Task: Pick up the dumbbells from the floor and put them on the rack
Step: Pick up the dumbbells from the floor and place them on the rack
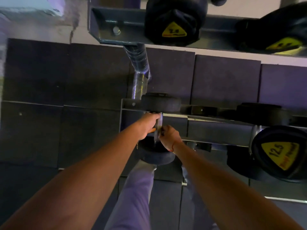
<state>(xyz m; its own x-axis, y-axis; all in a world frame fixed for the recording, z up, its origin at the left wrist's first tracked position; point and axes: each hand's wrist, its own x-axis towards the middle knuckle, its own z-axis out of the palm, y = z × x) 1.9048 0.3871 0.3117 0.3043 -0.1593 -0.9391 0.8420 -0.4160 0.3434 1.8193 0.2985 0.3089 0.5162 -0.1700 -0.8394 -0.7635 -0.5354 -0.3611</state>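
Head view, looking steeply down onto the grey steel dumbbell rack.

Count: two hands, both on one dumbbell. Four other dumbbells in view, so five in all.

Grip: left hand is curled round the shiny metal handle of the black round-headed dumbbell from the left; right hand grasps the same handle from the right, fingers wrapped on it. A thin red thread circles the right wrist.

Position of task item: the held dumbbell lies front to back across the lower tier of the rack, at its left end. Far head sits at the rear rail, near head overhangs the front rail above the person's pale trousers. Whether its weight is fully on the rails, cannot tell.

Labels: the large black dumbbell with yellow triangular sticker on the lower tier, right, reads "12.5"; red lettering beneath is unreadable. The upper-tier black dumbbell with yellow triangle label reads roughly "2.5", blurred. A second upper-tier dumbbell at the right edge has a yellow label, cut off and illegible.

Hard to make out: one more dark dumbbell head at the lower rear rail, mostly in shadow. Dark square rubber floor tiles lie below.
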